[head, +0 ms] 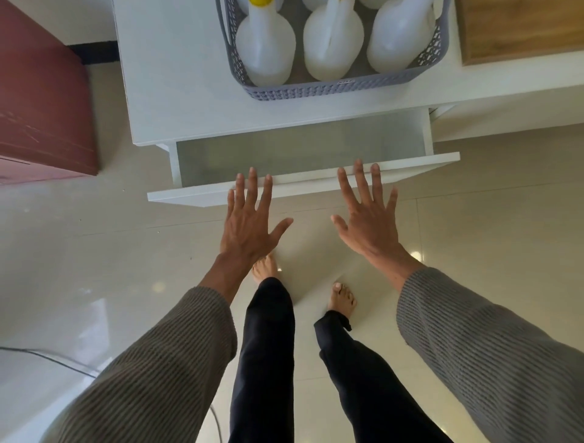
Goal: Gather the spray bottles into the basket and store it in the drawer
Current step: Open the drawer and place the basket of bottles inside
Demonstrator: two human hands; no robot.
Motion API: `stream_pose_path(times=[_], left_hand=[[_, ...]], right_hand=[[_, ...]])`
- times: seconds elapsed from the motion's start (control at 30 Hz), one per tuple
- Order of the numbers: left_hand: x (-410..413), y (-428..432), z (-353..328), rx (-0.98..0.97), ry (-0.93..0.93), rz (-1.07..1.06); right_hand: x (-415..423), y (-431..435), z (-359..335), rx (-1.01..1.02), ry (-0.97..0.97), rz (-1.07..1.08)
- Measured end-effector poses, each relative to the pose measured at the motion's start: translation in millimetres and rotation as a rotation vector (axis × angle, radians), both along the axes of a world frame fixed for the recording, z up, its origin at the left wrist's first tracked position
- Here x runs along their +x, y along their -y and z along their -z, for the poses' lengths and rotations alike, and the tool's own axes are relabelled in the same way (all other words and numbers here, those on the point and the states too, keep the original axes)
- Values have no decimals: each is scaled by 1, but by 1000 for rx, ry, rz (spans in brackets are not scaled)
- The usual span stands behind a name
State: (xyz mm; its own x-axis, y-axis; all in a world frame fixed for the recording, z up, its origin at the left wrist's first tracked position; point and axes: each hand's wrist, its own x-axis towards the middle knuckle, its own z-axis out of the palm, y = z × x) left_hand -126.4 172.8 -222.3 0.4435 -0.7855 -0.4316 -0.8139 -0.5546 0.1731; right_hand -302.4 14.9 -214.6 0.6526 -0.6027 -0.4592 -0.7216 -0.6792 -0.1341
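Note:
A grey woven basket (316, 90) stands on the white cabinet top (177, 79) and holds several white spray bottles (333, 47), one with a yellow cap (260, 2). Below the top, the white drawer (303, 185) is pulled partly out and its grey inside shows nothing in it. My left hand (249, 221) and my right hand (368, 218) are spread flat with fingers apart, their fingertips over the drawer's front panel. Neither hand holds anything.
A dark red cabinet (44, 104) stands to the left. A wooden board (521, 28) lies at the top right. My bare feet and black trousers are on the glossy tiled floor (94, 253). A thin cable (47, 357) runs at the lower left.

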Motion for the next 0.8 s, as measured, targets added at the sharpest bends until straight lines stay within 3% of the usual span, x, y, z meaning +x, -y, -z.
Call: stream_pose_path(times=[0.4, 0.8], left_hand=[[-59, -44, -7, 35, -71, -91], [-115, -81, -24, 113, -223, -200]], right_hand=[[-53, -50, -7, 52, 38, 55], [-95, -92, -26, 129, -57, 72]])
